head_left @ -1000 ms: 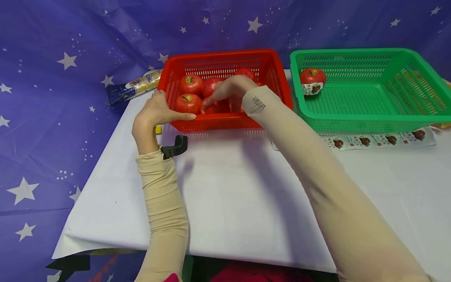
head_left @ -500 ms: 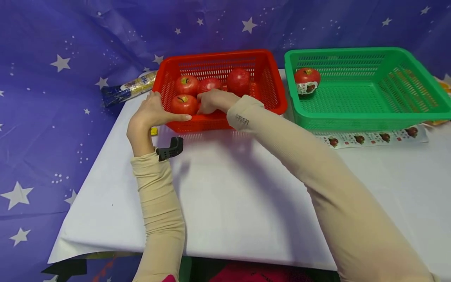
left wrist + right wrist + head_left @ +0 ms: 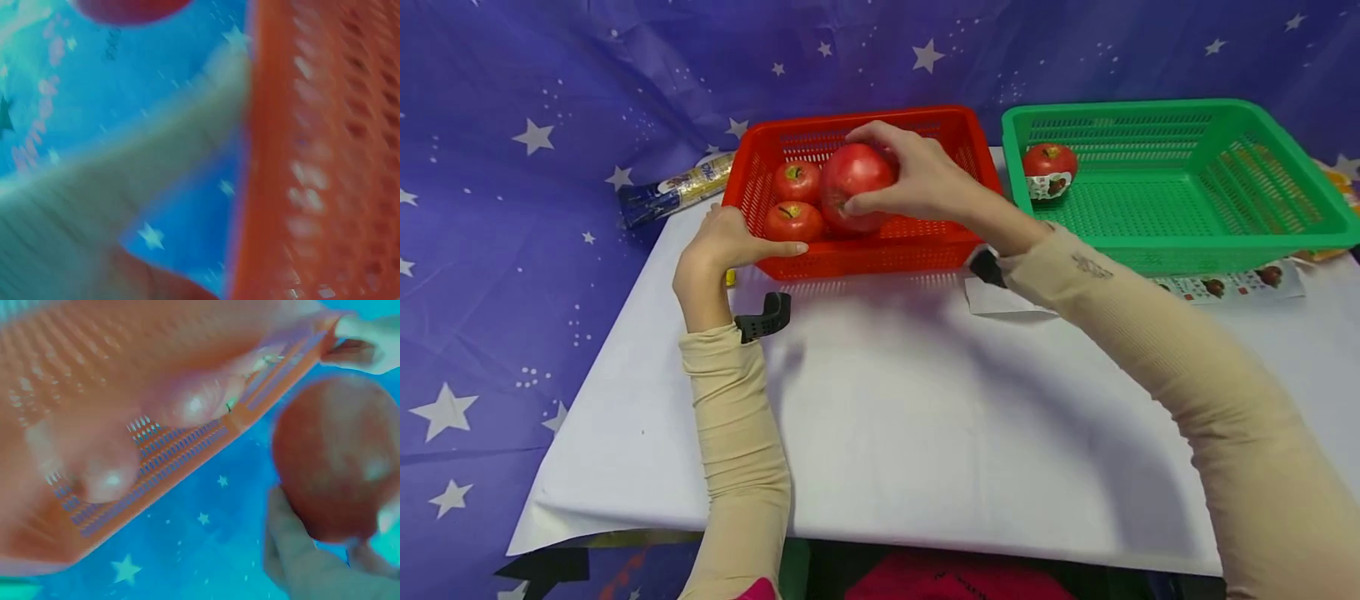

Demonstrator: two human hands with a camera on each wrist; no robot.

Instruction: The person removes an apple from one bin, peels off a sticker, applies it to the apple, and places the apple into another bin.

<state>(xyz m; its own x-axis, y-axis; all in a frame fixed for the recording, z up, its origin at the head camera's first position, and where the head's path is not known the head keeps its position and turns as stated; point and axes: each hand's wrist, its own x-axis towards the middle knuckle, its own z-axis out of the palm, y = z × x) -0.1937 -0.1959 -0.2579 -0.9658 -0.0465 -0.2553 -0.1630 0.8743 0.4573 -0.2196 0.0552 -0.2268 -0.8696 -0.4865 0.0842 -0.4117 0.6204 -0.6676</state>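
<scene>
In the head view, my right hand [image 3: 925, 175] grips a large red apple [image 3: 856, 179], thumb on the near side and fingers over the top. It holds the apple above the red plastic basket [image 3: 880, 257]; the right wrist view shows the apple [image 3: 337, 459] against the fingers. My left hand [image 3: 718, 250] grips the basket's front left corner, its thumb along the front rim. Two red apples, a rear one [image 3: 797, 181] and a front one [image 3: 793, 222], sit at the left inside the basket. What lies behind the held apple is hidden.
A green basket [image 3: 1157, 243] stands at the right, holding an apple [image 3: 1051, 157] with a white label around it. A strip of apple stickers [image 3: 1213, 287] lies partly under it. Left of the red basket are a blue-and-gold packet [image 3: 677, 192] and a small yellow object [image 3: 731, 277].
My right hand has come up from among the apples in the red basket, lifting one apple above them. The left hand has stayed on the basket corner.
</scene>
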